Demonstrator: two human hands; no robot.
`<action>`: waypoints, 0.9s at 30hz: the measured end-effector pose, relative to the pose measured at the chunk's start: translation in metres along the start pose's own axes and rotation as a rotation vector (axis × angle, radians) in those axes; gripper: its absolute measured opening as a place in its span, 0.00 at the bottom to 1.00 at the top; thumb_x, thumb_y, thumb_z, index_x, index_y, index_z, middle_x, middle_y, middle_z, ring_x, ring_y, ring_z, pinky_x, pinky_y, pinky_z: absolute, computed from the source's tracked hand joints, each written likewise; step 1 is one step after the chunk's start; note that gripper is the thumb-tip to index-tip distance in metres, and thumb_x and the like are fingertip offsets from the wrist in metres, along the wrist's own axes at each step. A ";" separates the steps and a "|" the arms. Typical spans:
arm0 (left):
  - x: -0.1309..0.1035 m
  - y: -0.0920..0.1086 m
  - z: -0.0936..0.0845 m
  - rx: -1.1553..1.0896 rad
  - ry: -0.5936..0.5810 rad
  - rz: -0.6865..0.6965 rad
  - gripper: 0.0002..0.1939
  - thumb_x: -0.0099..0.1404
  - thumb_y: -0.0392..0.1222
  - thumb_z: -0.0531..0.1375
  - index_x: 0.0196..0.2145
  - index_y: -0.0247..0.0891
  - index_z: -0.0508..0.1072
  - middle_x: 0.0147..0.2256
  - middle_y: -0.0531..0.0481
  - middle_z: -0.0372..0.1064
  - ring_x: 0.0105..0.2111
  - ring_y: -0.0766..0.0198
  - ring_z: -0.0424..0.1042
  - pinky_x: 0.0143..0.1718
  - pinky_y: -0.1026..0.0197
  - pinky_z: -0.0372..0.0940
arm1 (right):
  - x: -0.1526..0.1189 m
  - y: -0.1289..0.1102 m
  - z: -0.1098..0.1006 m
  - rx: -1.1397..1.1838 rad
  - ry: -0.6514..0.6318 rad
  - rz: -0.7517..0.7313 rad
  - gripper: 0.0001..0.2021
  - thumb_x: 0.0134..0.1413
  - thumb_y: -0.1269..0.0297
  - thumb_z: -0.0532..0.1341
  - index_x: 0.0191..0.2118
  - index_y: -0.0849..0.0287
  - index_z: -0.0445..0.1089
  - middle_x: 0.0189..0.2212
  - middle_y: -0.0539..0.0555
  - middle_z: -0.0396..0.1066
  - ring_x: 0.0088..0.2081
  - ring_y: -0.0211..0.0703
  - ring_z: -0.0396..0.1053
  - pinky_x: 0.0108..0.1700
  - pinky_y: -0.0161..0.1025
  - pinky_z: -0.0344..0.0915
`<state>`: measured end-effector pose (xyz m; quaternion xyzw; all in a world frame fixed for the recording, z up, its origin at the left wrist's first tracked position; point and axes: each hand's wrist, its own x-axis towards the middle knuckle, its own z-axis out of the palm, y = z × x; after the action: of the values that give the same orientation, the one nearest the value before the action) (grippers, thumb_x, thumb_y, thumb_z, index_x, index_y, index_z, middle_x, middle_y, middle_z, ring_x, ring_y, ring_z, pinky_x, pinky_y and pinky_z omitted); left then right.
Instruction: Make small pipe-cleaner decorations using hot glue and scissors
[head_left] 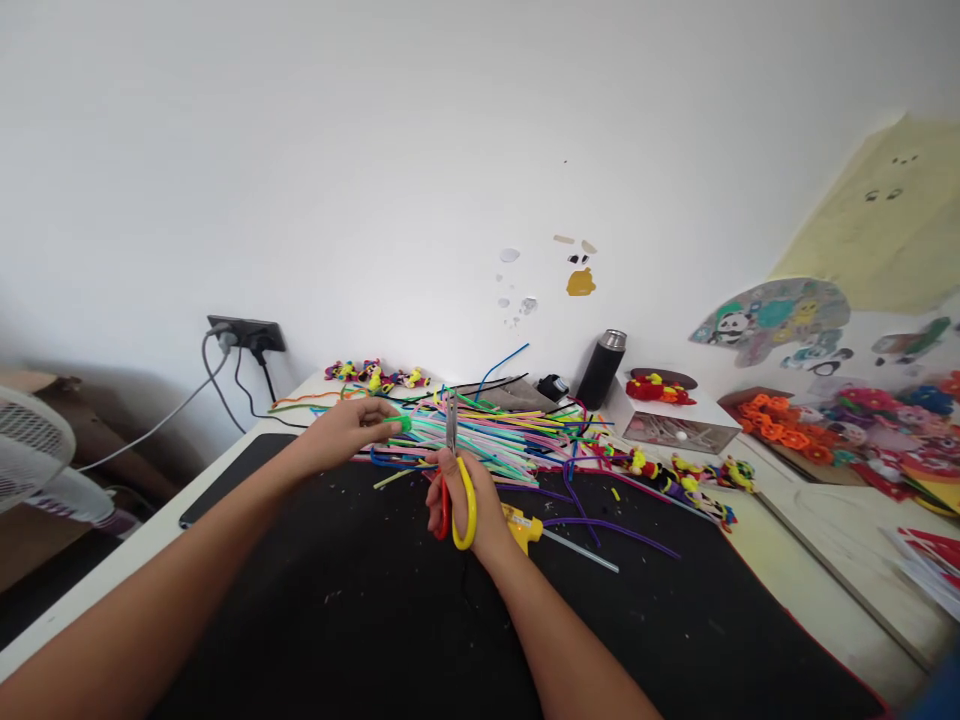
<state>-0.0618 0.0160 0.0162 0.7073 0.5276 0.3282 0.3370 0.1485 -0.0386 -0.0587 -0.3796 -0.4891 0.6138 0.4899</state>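
My left hand (346, 432) pinches a small bright green fuzzy piece (403, 424), perhaps bent pipe cleaner; its exact shape is too small to make out. A pair of scissors (465, 505) with one yellow and one red handle is held in my right hand (480, 505). The blades point up and away, apart from the green piece. Beneath and behind both hands spreads a pile of pipe cleaners (495, 445) in pink, mint, blue, green and other colours. Close to my right wrist lies a yellow glue gun (523, 527), partly hidden, with a clear glue stick (581, 551) beside it.
A black mat (360, 600) covers much of the white table. At the left lie a dark phone-like slab (225, 485) and a fan (37, 440). Behind stand a black flask (602, 368) and a white box (675, 425). Small colourful figures (694, 480) and orange pipe-cleaner pieces (784, 428) lie right.
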 end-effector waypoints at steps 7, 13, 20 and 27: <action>-0.041 -0.051 -0.004 0.314 -0.013 -0.044 0.21 0.58 0.64 0.63 0.31 0.42 0.79 0.25 0.53 0.68 0.28 0.56 0.67 0.30 0.59 0.59 | -0.001 0.001 0.000 -0.020 -0.013 -0.003 0.37 0.54 0.25 0.58 0.45 0.59 0.68 0.19 0.44 0.67 0.12 0.35 0.64 0.13 0.30 0.58; -0.057 -0.078 -0.006 0.351 0.044 -0.083 0.19 0.59 0.62 0.62 0.33 0.44 0.80 0.31 0.48 0.76 0.32 0.51 0.72 0.34 0.56 0.62 | -0.002 0.007 0.002 -0.070 -0.026 0.010 0.36 0.55 0.25 0.58 0.44 0.59 0.68 0.19 0.44 0.68 0.12 0.36 0.64 0.12 0.30 0.57; -0.065 -0.083 0.007 0.370 0.026 -0.051 0.18 0.61 0.60 0.62 0.37 0.44 0.81 0.37 0.44 0.80 0.38 0.47 0.75 0.40 0.53 0.64 | 0.000 0.013 0.001 -0.114 -0.015 0.030 0.35 0.55 0.26 0.58 0.44 0.59 0.68 0.20 0.45 0.68 0.12 0.35 0.65 0.13 0.29 0.57; -0.067 -0.110 -0.051 0.558 0.254 -0.136 0.28 0.64 0.63 0.57 0.47 0.39 0.79 0.49 0.34 0.79 0.50 0.38 0.75 0.50 0.48 0.65 | -0.003 0.010 -0.001 -0.167 -0.034 -0.005 0.33 0.58 0.28 0.58 0.45 0.58 0.68 0.21 0.45 0.68 0.13 0.35 0.66 0.13 0.29 0.57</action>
<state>-0.1764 -0.0188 -0.0531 0.6887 0.6815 0.2331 0.0824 0.1476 -0.0418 -0.0690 -0.4076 -0.5478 0.5758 0.4497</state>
